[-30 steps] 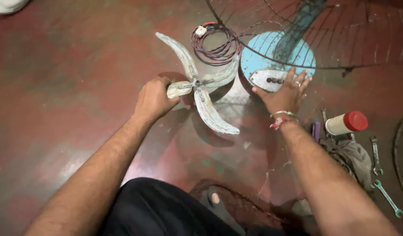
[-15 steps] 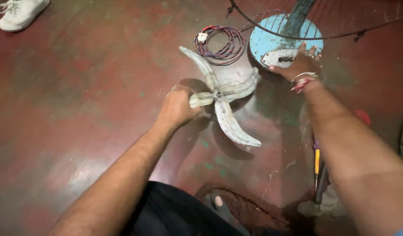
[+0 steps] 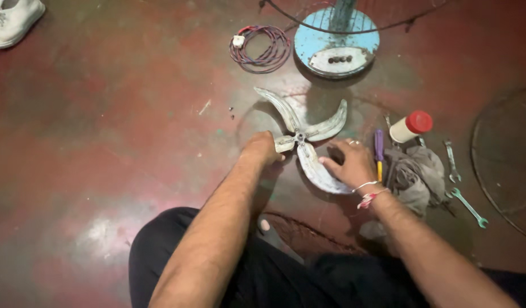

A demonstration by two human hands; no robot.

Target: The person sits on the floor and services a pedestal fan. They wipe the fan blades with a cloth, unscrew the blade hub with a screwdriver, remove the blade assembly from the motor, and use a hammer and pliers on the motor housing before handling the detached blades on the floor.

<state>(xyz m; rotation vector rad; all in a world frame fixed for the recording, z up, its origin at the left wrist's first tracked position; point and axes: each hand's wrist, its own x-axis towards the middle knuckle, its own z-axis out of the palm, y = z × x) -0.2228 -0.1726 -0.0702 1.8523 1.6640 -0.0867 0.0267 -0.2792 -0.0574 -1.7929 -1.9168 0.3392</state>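
Seen from above: worn red floor (image 3: 103, 142), patchy and glossy, with wide bare room from 7 to 11 o'clock. At centre, grimy pale three-bladed fan blade (image 3: 304, 140) lying flat, curved blades reaching toward 11, 2 and 5 o'clock. Left hand (image 3: 262, 149) at 9 o'clock of hub, curled against stub of blade there; fingers hidden behind knuckles, so firmness of grasp impossible to judge. Right hand (image 3: 348, 162) fingers spread, resting on lower blade near 4 o'clock, pressing flat rather than pinching. Round blue fan base (image 3: 337, 43) at 12 o'clock, top cut off by frame edge. Coiled purple and red wire (image 3: 260, 48) at 11 o'clock. Crowded at 3 o'clock: screwdriver (image 3: 379, 151), white bottle with red cap (image 3: 410, 126), crumpled grey rag (image 3: 417, 174), two wrenches (image 3: 465, 206). Wire fan guard (image 3: 505, 154) cut off at right edge. White shoe (image 3: 12, 20) partly out of frame at top left
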